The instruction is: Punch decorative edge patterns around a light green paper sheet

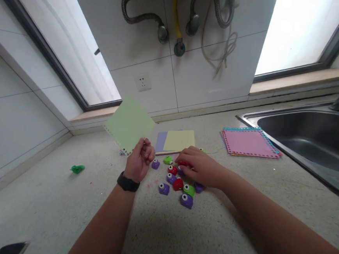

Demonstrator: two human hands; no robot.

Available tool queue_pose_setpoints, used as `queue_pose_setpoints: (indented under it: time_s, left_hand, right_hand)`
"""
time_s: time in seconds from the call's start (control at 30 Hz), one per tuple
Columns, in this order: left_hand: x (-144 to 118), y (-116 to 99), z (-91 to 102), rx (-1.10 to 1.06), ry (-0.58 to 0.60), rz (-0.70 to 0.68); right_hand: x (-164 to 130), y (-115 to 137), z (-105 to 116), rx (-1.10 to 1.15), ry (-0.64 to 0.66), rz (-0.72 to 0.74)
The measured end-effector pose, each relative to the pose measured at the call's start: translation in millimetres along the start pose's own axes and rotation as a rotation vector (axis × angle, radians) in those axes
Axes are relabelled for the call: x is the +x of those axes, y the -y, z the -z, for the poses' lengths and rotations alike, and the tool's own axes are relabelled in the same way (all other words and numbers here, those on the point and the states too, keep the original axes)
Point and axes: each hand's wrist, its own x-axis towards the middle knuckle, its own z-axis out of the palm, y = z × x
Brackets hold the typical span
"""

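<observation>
My left hand (pixel 140 160) holds a light green paper sheet (pixel 128 124) up above the counter, gripping its lower corner; the sheet's lower edge shows punched holes. A black band sits on that wrist. My right hand (pixel 199 166) lies over a cluster of small purple, red and green craft punches (pixel 179 184) on the speckled countertop (pixel 63 204), its fingers closed around a red punch (pixel 183 164). A purple punch (pixel 155 164) sits between the two hands.
A stack of yellow and lilac sheets (pixel 176 141) lies behind the punches. A pile of pink sheets with punched borders (pixel 249 142) lies beside the steel sink (pixel 309 142) at right. A green paper scrap (pixel 77 169) lies at left. Tiled wall with hoses and a socket behind.
</observation>
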Motion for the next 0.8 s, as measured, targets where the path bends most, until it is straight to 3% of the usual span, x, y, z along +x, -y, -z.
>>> queue_pose_setpoints:
  time_s: [0.27,0.4,0.63,0.8]
  left_hand:
    - [-4,-5,-8.6,0.055,-0.038,0.053]
    - [-30,-9,5.9,0.129,-0.039,0.155]
    - [-67,9,37.0,0.244,-0.158,0.196]
    - [-69,19,38.0,0.518,-0.070,0.193]
  right_hand:
    - [1,-7,-7,-0.041,-0.025,-0.074]
    - [2,-10,-7,-0.065,-0.058,-0.117]
    - [11,24,-19,-0.107,-0.013,-0.131]
    - [13,37,-28,-0.167,0.069,-0.163]
